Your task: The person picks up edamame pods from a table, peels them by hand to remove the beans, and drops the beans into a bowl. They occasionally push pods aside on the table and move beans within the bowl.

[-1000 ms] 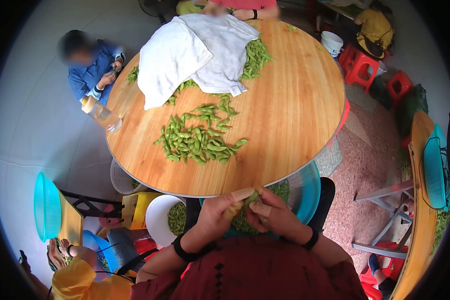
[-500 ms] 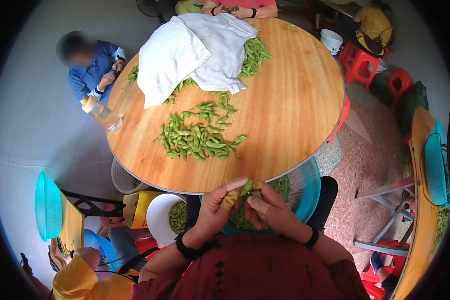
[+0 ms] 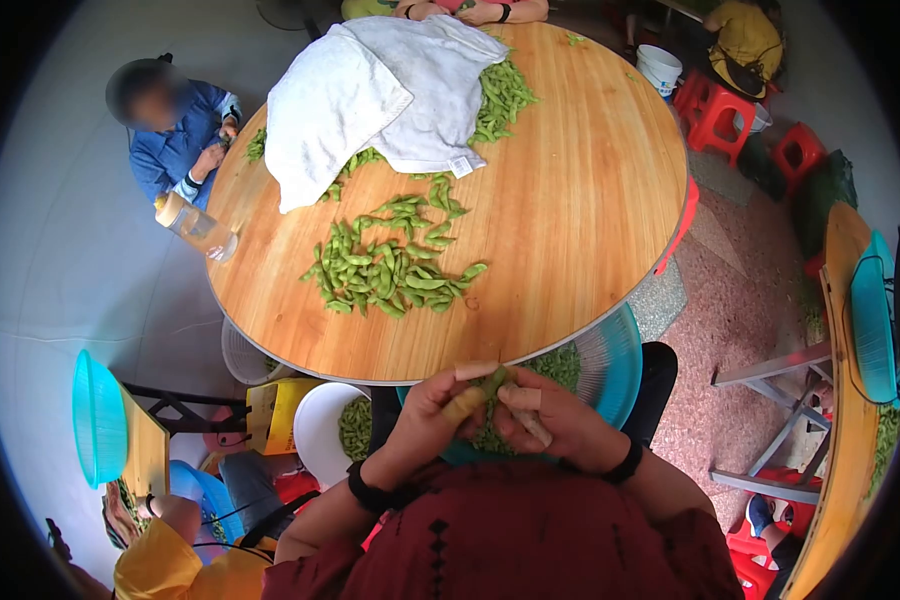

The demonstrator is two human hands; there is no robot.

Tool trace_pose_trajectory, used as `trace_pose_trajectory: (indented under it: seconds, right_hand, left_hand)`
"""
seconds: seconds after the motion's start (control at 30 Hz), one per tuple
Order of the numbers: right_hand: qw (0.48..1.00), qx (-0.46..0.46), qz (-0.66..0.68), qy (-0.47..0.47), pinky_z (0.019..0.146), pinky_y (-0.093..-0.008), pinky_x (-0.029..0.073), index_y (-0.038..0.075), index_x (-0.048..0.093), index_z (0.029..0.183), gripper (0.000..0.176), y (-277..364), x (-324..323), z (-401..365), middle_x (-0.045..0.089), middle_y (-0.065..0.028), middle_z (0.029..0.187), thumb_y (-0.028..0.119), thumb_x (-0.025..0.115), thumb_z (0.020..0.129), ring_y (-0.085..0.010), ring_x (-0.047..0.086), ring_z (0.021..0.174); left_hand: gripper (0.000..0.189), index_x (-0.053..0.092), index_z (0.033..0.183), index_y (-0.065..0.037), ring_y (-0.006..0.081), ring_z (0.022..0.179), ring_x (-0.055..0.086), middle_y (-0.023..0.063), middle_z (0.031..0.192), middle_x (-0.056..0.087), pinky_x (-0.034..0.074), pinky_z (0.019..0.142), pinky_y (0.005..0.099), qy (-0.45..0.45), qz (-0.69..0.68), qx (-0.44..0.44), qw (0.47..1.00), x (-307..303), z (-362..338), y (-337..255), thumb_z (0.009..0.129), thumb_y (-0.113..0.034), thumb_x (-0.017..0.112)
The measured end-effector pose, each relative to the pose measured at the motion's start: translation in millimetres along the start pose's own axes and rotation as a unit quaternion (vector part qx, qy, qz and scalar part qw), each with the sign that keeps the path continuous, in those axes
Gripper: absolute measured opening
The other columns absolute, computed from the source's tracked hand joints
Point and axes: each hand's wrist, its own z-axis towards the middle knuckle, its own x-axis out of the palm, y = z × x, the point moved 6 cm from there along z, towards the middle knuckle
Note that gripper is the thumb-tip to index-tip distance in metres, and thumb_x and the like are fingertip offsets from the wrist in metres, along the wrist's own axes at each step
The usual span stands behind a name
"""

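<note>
Over a teal basket at the near table edge, my two hands meet. My left hand pinches a green soybean pod between thumb and fingers. My right hand is closed at the same pod from the other side, its thumb against it. Pale tape or finger covers wrap some fingers on both hands. Green beans or pods lie in the basket below, partly hidden by my hands. A loose pile of soybean pods rests on the round wooden table ahead.
White towels cover more pods at the far side. A bottle stands at the left edge near a person in blue. A white bucket holds green beans or pods beside me. Red stools stand at right.
My right fingers have shifted around the pod, and its thumb now points up-left. The pod sits more upright between the hands. The whole view has shifted slightly.
</note>
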Motion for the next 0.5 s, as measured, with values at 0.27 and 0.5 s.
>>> trace_pose_trajectory:
  seconds: [0.27,0.5]
  right_hand:
    - [0.936,-0.022,-0.306,-0.171,0.045,-0.0244,0.046,0.003,0.048,0.118,0.025,12.4,4.1,-8.3,0.062,-0.0064,0.075,0.018,0.044,0.099,-0.0142,0.061,0.055]
    - [0.907,-0.096,-0.368,-0.178,0.046,-0.024,0.044,0.003,0.05,0.116,0.022,11.3,4.4,-11.3,0.06,-0.0051,0.075,0.015,0.046,0.098,-0.0116,0.059,0.054]
  left_hand:
    - [0.022,0.062,0.107,-0.005,0.0209,0.07,0.066,0.0119,0.08,0.065,0.051,0.061,0.0296,-0.089,0.582,0.355,0.726,27.0,-17.4,-40.5,0.085,-0.002,0.066]
    - [0.012,0.06,0.104,-0.003,0.0117,0.067,0.061,0.0077,0.07,0.059,0.047,0.059,0.0274,-0.101,0.135,0.103,0.98,-11.7,1.7,-2.3,0.092,-0.003,0.057]
